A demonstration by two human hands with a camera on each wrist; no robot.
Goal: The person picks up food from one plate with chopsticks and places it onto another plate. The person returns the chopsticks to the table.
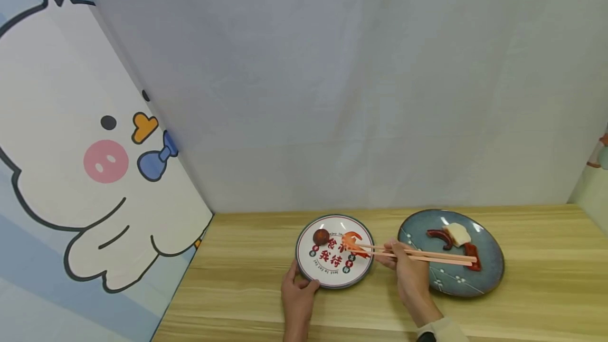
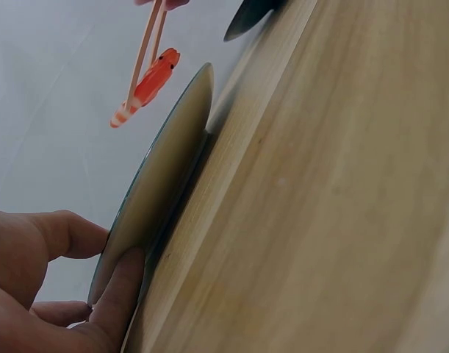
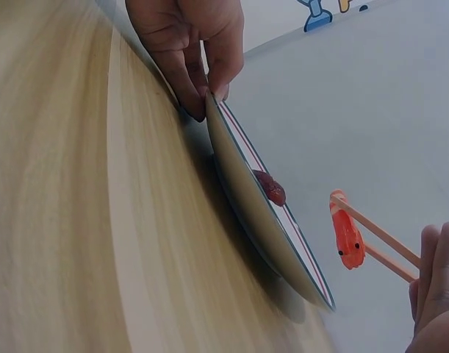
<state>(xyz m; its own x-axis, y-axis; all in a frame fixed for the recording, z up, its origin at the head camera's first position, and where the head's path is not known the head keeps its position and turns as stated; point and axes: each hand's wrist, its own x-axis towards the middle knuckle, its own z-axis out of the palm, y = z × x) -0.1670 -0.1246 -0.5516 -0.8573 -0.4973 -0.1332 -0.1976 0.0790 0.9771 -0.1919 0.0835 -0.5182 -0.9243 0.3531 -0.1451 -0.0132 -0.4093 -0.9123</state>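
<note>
My left hand (image 1: 298,295) grips the near left rim of a small white plate (image 1: 311,265) with red lettering, its thumb and fingers on the edge. In the right wrist view that plate looks slightly tilted off the table. A round brown food piece (image 1: 321,236) lies on it. My right hand (image 1: 409,274) holds a pair of pink chopsticks (image 1: 439,256) between the two plates. Their tips pinch an orange-red toy shrimp (image 2: 154,82), which hangs above the white plate without touching it.
To the right stands a blue oval plate (image 1: 491,276), partly behind the right hand. On it lie a dark red curved piece (image 1: 440,236), a cream piece with a brown edge (image 1: 458,234) and a reddish-brown block (image 1: 472,251). A grey cloth (image 1: 356,94) hangs behind the wooden table (image 1: 237,268).
</note>
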